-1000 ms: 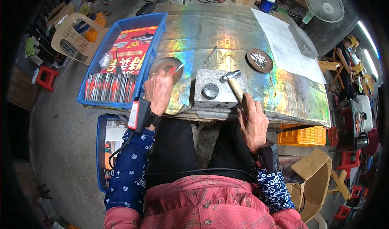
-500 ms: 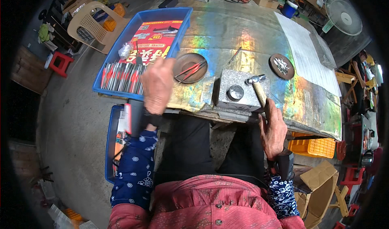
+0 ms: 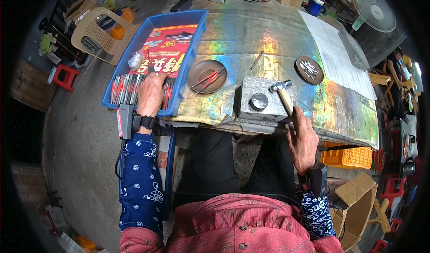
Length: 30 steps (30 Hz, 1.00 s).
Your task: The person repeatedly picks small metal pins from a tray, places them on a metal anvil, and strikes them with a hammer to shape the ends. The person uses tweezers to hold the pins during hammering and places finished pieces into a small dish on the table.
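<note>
My left hand (image 3: 151, 94) is down over the row of slim red and grey pieces (image 3: 125, 91) in the blue tray (image 3: 192, 51), knuckles up and fingers bent; my fingertips are hidden among them, so I cannot tell whether I have hold of one. My right hand (image 3: 303, 141) is partly curled at the near edge of the surface (image 3: 242, 38), thumb and fingers about the end of the wooden handle of a hammer (image 3: 285, 100); how firmly they close on it I cannot tell. The hammer's metal head rests on a grey block (image 3: 251, 86), beside a short round dark piece (image 3: 259, 102). The slim pieces stand packed side by side at the tray's near end, in front of a red printed sheet (image 3: 172, 45) and a crumpled clear bag (image 3: 135, 61). Just right of the tray, a brown dish (image 3: 199, 71) holds more slim red pieces. A thin rod (image 3: 257, 59) lies beyond the block, and a smaller dish (image 3: 309, 79) of pale slivers sits to its right, near a long white sheet (image 3: 329, 42). Farther out are a blue cup (image 3: 315, 6), a fan (image 3: 375, 9), a beige chair (image 3: 105, 38) and a red stool (image 3: 67, 77).
</note>
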Motion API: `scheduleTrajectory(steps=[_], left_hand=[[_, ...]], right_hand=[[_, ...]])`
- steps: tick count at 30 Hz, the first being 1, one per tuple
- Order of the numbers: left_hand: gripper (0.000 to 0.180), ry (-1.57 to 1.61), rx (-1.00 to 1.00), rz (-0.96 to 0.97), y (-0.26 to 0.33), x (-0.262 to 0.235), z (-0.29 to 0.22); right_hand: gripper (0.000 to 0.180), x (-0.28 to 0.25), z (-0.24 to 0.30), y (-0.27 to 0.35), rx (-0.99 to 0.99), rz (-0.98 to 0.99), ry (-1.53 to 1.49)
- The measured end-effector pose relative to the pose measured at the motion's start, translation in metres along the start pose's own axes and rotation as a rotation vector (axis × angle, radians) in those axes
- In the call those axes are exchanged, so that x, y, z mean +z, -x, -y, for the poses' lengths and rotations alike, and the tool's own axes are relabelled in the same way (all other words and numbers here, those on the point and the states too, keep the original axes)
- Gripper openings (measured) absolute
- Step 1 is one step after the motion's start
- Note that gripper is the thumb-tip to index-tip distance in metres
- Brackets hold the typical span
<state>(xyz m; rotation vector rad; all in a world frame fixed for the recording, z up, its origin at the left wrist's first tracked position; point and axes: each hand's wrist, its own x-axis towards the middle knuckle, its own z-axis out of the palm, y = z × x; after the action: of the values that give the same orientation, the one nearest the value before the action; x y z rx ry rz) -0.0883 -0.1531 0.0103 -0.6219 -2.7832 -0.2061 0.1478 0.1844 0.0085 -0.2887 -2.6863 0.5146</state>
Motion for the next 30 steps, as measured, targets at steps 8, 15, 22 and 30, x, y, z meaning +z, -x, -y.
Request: scheduleTrajectory(steps=[8, 15, 22, 30], left_hand=[[0.045, 0.035, 0.037, -0.091, 0.002, 0.005, 0.007], [0.019, 0.123, -0.125, 0.001, 0.005, 0.0, 0.011], [0.014, 0.14, -0.127, -0.076, 0.016, -0.008, 0.005], [0.015, 0.514, -0.091, -0.344, 0.013, -0.032, -0.039]], right_hand=[[0.047, -0.017, 0.002, -0.004, 0.049, 0.075, -0.024], [0.029, -0.028, -0.045, -0.025, 0.109, -0.009, -0.066], [0.022, -0.018, -0.113, -0.053, 0.224, 0.001, 0.134], [0.018, -0.002, -0.148, -0.079, 0.153, 0.027, 0.194]])
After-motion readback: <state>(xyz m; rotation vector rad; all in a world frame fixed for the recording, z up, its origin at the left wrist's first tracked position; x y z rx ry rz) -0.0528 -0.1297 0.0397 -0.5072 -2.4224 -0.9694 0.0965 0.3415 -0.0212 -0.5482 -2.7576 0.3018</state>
